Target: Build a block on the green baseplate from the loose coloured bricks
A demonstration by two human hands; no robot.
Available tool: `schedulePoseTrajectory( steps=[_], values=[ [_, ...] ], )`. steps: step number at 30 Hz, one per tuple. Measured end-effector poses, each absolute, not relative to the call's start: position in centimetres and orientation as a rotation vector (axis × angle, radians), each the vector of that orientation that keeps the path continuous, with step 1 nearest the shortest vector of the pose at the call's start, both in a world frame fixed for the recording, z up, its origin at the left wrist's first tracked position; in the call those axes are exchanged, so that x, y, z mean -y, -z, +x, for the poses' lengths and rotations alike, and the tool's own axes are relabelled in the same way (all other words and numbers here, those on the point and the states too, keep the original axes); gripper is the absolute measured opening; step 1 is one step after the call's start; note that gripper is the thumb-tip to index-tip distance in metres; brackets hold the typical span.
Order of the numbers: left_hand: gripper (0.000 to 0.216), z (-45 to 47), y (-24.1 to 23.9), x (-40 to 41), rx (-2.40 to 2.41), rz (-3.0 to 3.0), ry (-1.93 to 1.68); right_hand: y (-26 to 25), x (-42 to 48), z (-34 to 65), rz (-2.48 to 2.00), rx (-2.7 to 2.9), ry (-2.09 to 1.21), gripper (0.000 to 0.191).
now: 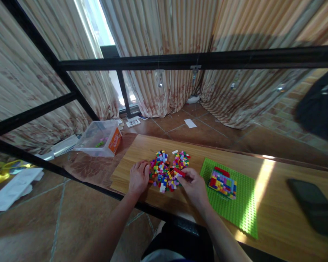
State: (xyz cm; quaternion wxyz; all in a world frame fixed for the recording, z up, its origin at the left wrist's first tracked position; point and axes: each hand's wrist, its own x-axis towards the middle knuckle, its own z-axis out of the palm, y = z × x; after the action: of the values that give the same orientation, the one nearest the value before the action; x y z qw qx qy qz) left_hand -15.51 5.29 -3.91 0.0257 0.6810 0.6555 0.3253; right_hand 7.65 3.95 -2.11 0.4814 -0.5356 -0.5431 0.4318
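Observation:
A heap of small coloured toy bricks [161, 165] lies loose on the wooden tabletop between my hands. My left hand [139, 178] rests on the wood at the heap's left edge, its fingers loosely bent and open, with no brick visible in them. Over the right side of the heap, my right hand [193, 185] pinches a long red brick [179, 172] between thumb and fingers. To the right of that hand is a green studded baseplate [235, 213], bearing a low multicoloured brick build [222, 183] with a red strip along its far side.
A dark phone-like slab [314, 205] lies at the table's right. Beyond the left end stands a clear plastic bin [95, 149] with an orange label and a few bricks inside. A black metal rail [153, 62] crosses in front of the curtains [164, 32]. Papers lie on the tiled floor.

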Motion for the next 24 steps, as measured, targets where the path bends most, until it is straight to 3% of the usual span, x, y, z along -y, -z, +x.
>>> schedulePoseTrajectory(
  steps=[15, 24],
  values=[
    [0.028, -15.5, 3.9, -5.4, -2.039, 2.097, -1.013, 0.6, -3.9, 6.5, -1.119, 1.006, -1.394, 0.031],
    [0.027, -15.4, 3.7, -5.3, -2.042, 2.088, -0.996, 0.8, -5.7, 5.9, -1.503, 1.608, -0.821, 0.026]
  ],
)
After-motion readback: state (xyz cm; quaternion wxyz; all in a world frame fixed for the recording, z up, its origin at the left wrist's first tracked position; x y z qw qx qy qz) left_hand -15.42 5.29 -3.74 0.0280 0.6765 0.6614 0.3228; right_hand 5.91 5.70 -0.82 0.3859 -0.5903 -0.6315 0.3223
